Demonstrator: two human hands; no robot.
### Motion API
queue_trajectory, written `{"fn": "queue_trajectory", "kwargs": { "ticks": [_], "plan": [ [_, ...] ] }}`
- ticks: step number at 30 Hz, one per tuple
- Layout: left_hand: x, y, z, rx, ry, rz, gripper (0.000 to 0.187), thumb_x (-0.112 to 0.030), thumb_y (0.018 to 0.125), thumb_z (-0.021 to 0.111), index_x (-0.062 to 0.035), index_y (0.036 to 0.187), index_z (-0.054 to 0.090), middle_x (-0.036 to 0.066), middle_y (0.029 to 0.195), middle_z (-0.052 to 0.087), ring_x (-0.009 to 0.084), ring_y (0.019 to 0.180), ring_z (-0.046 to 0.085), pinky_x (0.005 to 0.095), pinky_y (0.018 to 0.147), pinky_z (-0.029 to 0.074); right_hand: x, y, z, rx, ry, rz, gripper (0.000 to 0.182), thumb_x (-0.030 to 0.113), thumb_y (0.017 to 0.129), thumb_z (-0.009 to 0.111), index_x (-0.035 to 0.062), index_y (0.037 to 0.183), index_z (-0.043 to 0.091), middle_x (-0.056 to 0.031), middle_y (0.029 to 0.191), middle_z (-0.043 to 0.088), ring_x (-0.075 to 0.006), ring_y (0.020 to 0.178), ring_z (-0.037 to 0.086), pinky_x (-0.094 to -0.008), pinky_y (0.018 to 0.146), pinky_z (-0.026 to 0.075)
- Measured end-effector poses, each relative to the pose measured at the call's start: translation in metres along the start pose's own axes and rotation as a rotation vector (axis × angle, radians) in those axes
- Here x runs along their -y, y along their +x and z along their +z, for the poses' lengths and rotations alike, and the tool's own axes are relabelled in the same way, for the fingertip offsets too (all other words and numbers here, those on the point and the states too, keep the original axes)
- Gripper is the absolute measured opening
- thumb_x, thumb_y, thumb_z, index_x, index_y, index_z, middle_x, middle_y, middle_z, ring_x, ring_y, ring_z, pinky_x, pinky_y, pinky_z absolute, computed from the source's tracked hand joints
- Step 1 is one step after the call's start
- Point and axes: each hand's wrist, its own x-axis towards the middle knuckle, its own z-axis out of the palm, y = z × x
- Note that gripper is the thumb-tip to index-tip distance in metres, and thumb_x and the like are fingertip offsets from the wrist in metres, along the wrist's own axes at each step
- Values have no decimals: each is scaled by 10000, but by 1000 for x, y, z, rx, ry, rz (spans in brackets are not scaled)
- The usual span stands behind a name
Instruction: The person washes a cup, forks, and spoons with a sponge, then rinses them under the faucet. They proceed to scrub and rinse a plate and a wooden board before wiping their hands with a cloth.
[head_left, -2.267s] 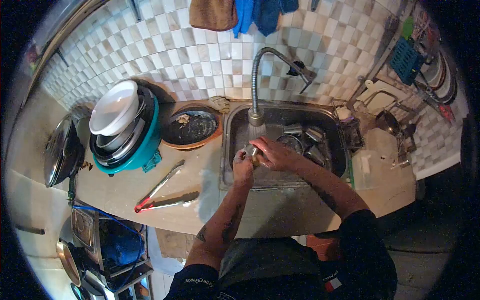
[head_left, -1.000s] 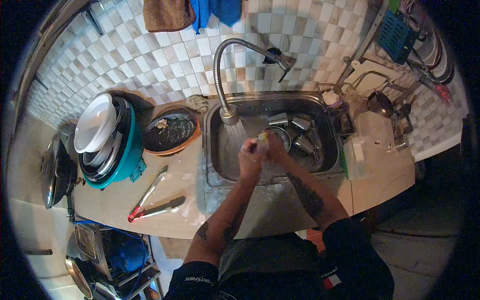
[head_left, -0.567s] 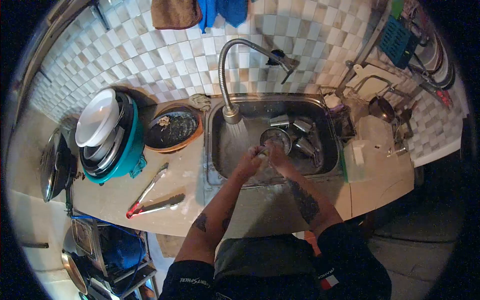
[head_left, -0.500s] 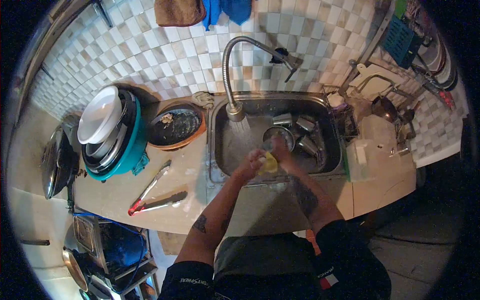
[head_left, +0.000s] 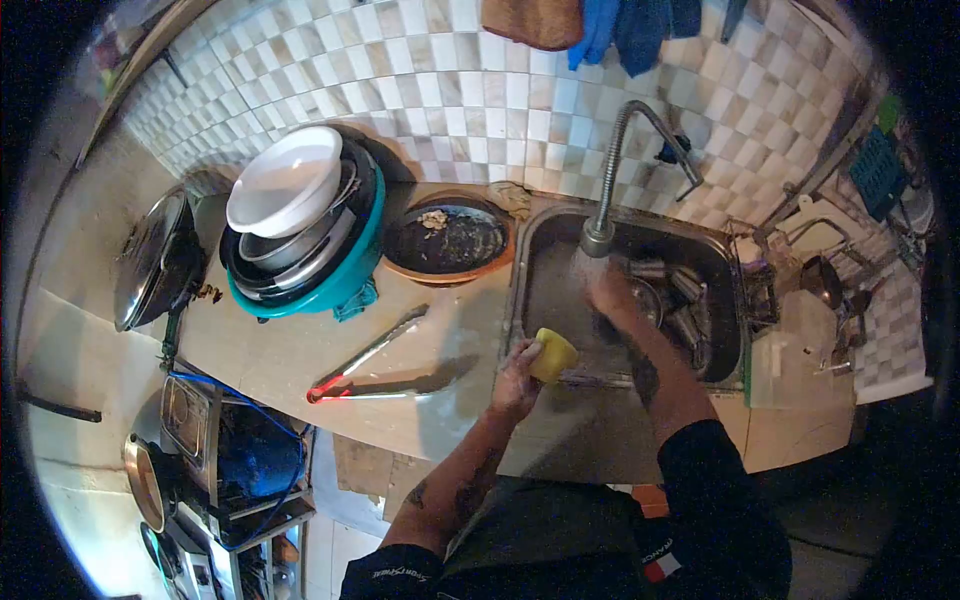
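My left hand (head_left: 517, 380) is closed around a small yellow cup (head_left: 556, 356), held tilted over the sink's front left edge. My right hand (head_left: 607, 293) is under the running faucet (head_left: 598, 238), its fingers blurred by water and motion. Beside that hand, partly hidden by it, a round metal bowl (head_left: 648, 300) lies in the steel sink (head_left: 530, 290). Several metal cups (head_left: 687, 325) lie on their sides in the right part of the basin.
Left of the sink stand an oval dark pan (head_left: 450, 245) with food scraps and a teal basin (head_left: 335, 290) stacked with bowls. Open red-ended tongs (head_left: 375, 357) lie on the counter. A lidded wok (head_left: 160, 260) is farther left. A wire rack (head_left: 762, 295) stands right of the sink.
My view has turned left. The hands have come apart: the left has drawn the yellow cup towards the front left, while the right has moved under the faucet stream.
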Motion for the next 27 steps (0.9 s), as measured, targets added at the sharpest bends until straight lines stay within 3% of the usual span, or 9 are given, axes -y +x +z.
{"fn": "queue_trajectory", "kwargs": {
  "ticks": [3,6,9,12,16,19,21,24,27],
  "plan": [
    [23,-4,-18,-107,-664,-394,325,-206,936,554,-65,1222,490,91,1113,534,244,1017,584,360,877,497,44,50,75,-82,112,-114,230,219,850,658,23,794,552,-195,790,579,-339,716,588,-443,582,438],
    [-32,-18,-28,32,461,155,321,-177,934,556,-68,1231,503,90,1142,517,256,1065,562,359,922,482,72,77,102,-112,-3,59,295,271,830,687,12,816,547,-190,754,593,-373,719,605,-448,626,462],
    [-44,-25,-47,-11,587,274,281,-138,892,591,-68,1160,543,113,1155,519,265,1049,560,353,868,491,69,100,117,-48,-134,64,354,334,836,662,0,865,550,-215,765,604,-387,760,621,-470,671,482],
    [-43,-16,-51,-179,21,-328,293,-142,819,640,-91,1097,562,138,1166,518,318,1068,529,401,863,460,73,110,117,96,-319,63,410,350,839,637,-27,989,579,-227,740,620,-376,738,633,-454,684,507],
    [-65,-9,-53,0,1249,65,330,-214,756,685,-132,1058,579,156,1128,519,374,1102,462,496,920,363,100,98,99,346,-230,325,517,366,840,613,-67,1121,581,-192,686,643,-291,675,664,-398,681,544],
    [-75,2,-58,-136,1170,110,323,-193,767,685,-101,1051,563,168,1112,512,376,1029,488,491,878,387,117,83,88,349,122,453,420,268,809,650,-58,1069,594,-122,739,652,-200,631,651,-348,626,557],
    [-53,29,-87,-371,814,582,361,-193,807,670,-59,1098,503,151,1100,505,328,989,515,451,866,414,113,71,98,259,501,499,320,212,790,672,-21,998,601,-84,754,625,-186,614,622,-333,599,552],
    [-46,55,-118,-491,117,136,402,-253,879,635,-43,1134,405,121,1089,487,252,952,537,398,800,470,117,49,113,97,910,492,219,221,778,680,45,882,603,0,637,545,-132,516,512,-327,483,472],
    [-73,65,-115,-473,-223,-195,444,-310,896,628,-62,1151,362,110,1083,481,224,945,545,386,745,498,90,19,118,9,912,283,178,194,786,679,101,820,531,38,636,420,-95,535,402,-296,436,350]
  ]
}}
